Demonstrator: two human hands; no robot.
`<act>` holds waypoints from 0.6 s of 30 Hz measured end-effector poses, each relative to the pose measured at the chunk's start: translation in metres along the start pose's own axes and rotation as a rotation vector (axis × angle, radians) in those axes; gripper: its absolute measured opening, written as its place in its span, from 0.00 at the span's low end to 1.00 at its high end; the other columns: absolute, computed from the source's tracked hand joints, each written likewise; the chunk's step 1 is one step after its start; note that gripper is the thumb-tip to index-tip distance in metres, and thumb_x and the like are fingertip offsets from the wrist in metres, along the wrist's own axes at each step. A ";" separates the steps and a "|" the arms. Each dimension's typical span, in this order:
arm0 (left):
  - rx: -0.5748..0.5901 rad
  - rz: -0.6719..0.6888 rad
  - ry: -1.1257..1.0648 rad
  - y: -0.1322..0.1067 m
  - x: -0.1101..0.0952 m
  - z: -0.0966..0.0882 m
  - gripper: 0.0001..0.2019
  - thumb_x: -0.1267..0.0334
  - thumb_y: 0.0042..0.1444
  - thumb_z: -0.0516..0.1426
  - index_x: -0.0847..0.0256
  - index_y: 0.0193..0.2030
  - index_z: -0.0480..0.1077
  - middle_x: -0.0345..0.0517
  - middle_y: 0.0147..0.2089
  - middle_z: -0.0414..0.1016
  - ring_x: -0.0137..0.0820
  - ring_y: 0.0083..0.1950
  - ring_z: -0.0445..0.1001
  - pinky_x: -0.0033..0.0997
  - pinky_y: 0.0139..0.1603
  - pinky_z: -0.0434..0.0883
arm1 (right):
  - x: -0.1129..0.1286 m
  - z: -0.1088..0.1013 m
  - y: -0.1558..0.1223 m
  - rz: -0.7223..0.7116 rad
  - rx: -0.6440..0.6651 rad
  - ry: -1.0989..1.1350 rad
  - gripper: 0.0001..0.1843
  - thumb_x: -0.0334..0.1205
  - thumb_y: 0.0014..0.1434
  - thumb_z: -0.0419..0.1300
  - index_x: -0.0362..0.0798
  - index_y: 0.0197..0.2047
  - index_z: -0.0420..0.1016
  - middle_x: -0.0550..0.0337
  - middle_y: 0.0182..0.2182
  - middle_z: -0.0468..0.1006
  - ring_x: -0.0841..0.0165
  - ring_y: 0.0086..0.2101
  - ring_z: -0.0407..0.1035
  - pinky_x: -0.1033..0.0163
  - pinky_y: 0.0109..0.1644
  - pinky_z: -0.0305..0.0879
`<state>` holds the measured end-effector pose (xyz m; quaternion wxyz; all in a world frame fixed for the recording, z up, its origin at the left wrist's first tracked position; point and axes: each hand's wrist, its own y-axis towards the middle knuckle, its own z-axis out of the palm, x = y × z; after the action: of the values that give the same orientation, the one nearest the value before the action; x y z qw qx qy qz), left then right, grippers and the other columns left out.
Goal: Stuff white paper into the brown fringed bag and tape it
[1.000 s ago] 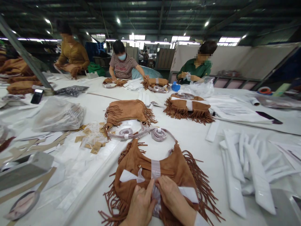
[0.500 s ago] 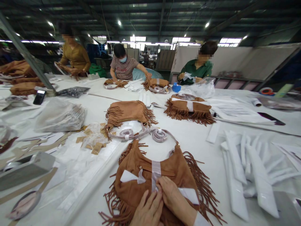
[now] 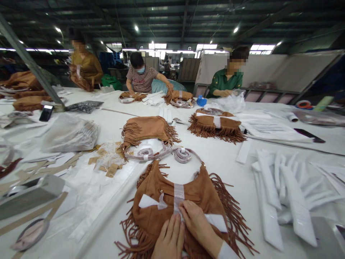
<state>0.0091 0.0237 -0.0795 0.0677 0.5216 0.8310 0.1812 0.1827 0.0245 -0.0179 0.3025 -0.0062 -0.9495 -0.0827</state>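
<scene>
A brown suede fringed handbag (image 3: 199, 190) lies on the table right in front of me. Down its middle runs a translucent strip (image 3: 179, 192), and a white paper piece (image 3: 147, 201) sits near the zip pull on the left. My left hand (image 3: 170, 235) rests on the bag with fingers stretched flat, the fingertips at the strip's lower part. Close beside it, my right hand (image 3: 196, 219) has its fingers curled in and pinched at the strip. A second white piece (image 3: 217, 222) shows to the right of that hand. The wrapped strap (image 3: 182, 154) is coiled above the bag.
Another fringed bag (image 3: 147, 127) lies farther back, with a banded bag (image 3: 215, 124) to its right. White padded strips (image 3: 293, 201) are heaped on the right. At left stand a tape dispenser (image 3: 35, 196) and several tags (image 3: 111, 169). Three co-workers sit or stand across the table.
My left hand has shifted slightly, with its fingers closer together. My right hand stays at the strip. Across the table, the co-worker at left has raised a hand with a pale strip.
</scene>
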 end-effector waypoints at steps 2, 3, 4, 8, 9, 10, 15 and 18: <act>0.024 -0.053 -0.010 -0.002 -0.002 0.005 0.38 0.52 0.53 0.55 0.70 0.68 0.51 0.62 0.67 0.58 0.49 0.67 0.58 0.44 0.61 0.58 | 0.001 -0.003 -0.005 -0.013 -0.115 0.031 0.12 0.34 0.66 0.45 0.48 0.40 0.69 0.56 0.35 0.77 0.65 0.37 0.73 0.60 0.43 0.70; 0.023 -0.058 -0.013 -0.002 -0.002 0.006 0.39 0.52 0.54 0.55 0.70 0.68 0.51 0.62 0.68 0.57 0.49 0.67 0.58 0.44 0.61 0.59 | 0.002 -0.006 -0.009 -0.032 -0.182 0.028 0.13 0.33 0.66 0.44 0.47 0.44 0.69 0.54 0.37 0.78 0.66 0.39 0.73 0.60 0.44 0.71; 0.015 -0.043 -0.016 -0.003 -0.001 0.007 0.39 0.52 0.54 0.55 0.69 0.69 0.50 0.61 0.68 0.57 0.48 0.66 0.58 0.43 0.60 0.60 | 0.004 -0.008 -0.014 -0.062 -0.237 0.009 0.14 0.33 0.66 0.43 0.47 0.48 0.68 0.53 0.40 0.78 0.66 0.41 0.73 0.60 0.46 0.71; -0.013 0.041 -0.027 -0.003 0.005 0.004 0.38 0.51 0.57 0.52 0.72 0.69 0.50 0.61 0.66 0.60 0.46 0.65 0.61 0.39 0.59 0.61 | 0.012 -0.013 -0.039 -0.294 -0.219 -0.224 0.22 0.27 0.61 0.44 0.45 0.57 0.64 0.53 0.47 0.77 0.65 0.48 0.69 0.58 0.52 0.68; -0.015 0.039 -0.022 -0.002 0.006 0.003 0.37 0.51 0.57 0.52 0.72 0.69 0.50 0.62 0.66 0.60 0.46 0.65 0.61 0.40 0.59 0.61 | 0.014 -0.012 -0.042 -0.345 -0.197 -0.303 0.24 0.26 0.60 0.44 0.45 0.57 0.64 0.54 0.48 0.76 0.64 0.49 0.69 0.56 0.53 0.67; -0.022 0.033 -0.013 -0.002 0.007 0.002 0.37 0.50 0.58 0.51 0.72 0.68 0.51 0.62 0.66 0.61 0.47 0.65 0.61 0.40 0.59 0.61 | 0.015 -0.010 -0.045 -0.378 -0.190 -0.379 0.25 0.25 0.58 0.45 0.44 0.57 0.65 0.54 0.49 0.76 0.62 0.51 0.68 0.55 0.54 0.65; -0.165 0.048 0.083 -0.001 0.009 0.010 0.34 0.48 0.58 0.51 0.70 0.65 0.58 0.60 0.63 0.65 0.47 0.65 0.59 0.40 0.60 0.59 | 0.016 0.003 -0.038 -0.371 -0.251 -0.552 0.23 0.25 0.57 0.47 0.45 0.52 0.71 0.55 0.52 0.76 0.61 0.50 0.68 0.53 0.54 0.63; -0.215 0.044 0.127 -0.001 0.009 0.015 0.30 0.51 0.58 0.52 0.68 0.64 0.61 0.59 0.62 0.66 0.46 0.65 0.59 0.39 0.60 0.59 | 0.018 0.002 -0.038 -0.363 -0.260 -0.515 0.22 0.27 0.59 0.47 0.45 0.54 0.69 0.54 0.52 0.75 0.62 0.50 0.68 0.54 0.54 0.64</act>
<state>0.0089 0.0347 -0.0928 0.0667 0.5168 0.7979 0.3032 0.1643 -0.0138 -0.0144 0.0298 0.1035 -0.9619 -0.2512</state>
